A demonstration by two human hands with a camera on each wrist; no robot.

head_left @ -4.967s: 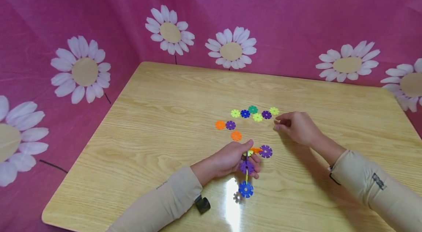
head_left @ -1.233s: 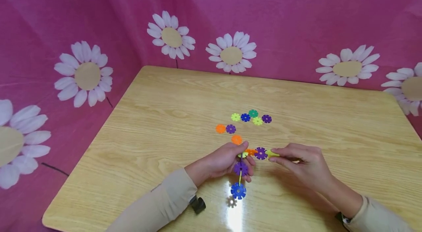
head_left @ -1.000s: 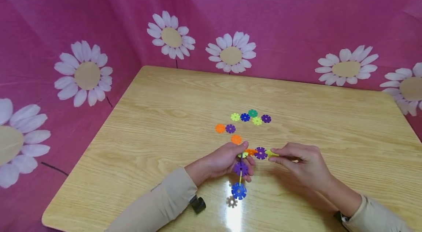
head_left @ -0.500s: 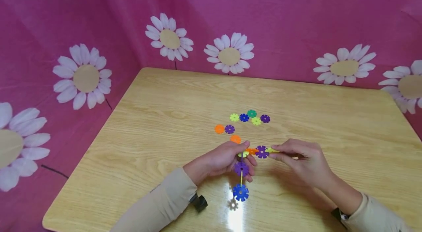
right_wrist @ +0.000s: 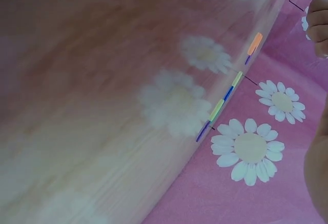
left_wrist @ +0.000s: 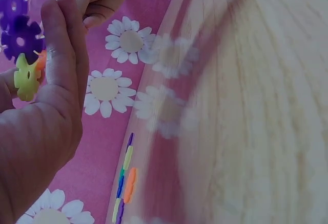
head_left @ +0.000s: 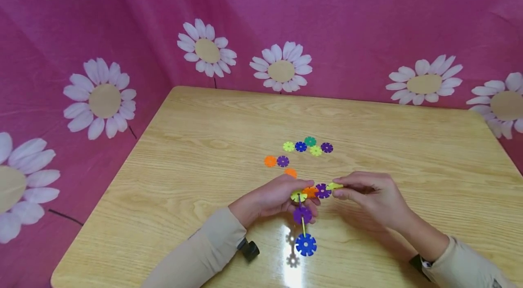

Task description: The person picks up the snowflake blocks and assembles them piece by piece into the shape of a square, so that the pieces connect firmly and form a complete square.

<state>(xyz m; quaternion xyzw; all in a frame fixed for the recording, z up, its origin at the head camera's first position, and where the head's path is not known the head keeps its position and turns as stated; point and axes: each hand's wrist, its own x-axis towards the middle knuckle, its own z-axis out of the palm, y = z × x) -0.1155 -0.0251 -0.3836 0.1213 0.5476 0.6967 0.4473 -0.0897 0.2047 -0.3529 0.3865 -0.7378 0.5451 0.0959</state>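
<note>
Left hand (head_left: 278, 197), fingers curled, grips a chain of interlocked snowflake discs (head_left: 304, 215) just above the wooden table (head_left: 196, 151). The chain runs from a yellow-green disc (head_left: 298, 196) at the fingertips down through a purple disc (head_left: 303, 215) to a blue disc (head_left: 306, 244), which hangs nearest the person over its reflection in the glossy tabletop. A side branch leads rightward from the top: an orange disc (head_left: 310, 191) and then a second purple disc (head_left: 323, 191). Right hand (head_left: 367, 197) pinches a yellow disc (head_left: 334, 186) between thumb and forefinger, held edge-on against the outer rim of that second purple disc; whether the two are already slotted together cannot be told. In the left wrist view the left hand (left_wrist: 46, 111) appears large, with a yellow-green disc (left_wrist: 26, 78) and purple discs beside its fingers. Beyond the hands, loose discs lie flat on the table: one orange disc (head_left: 291, 172) just behind the left hand, an orange and purple pair (head_left: 276, 161) farther back, and a row of five discs (head_left: 308, 146) farthest away. A pink daisy-printed cloth (head_left: 286, 15) surrounds the table.
</note>
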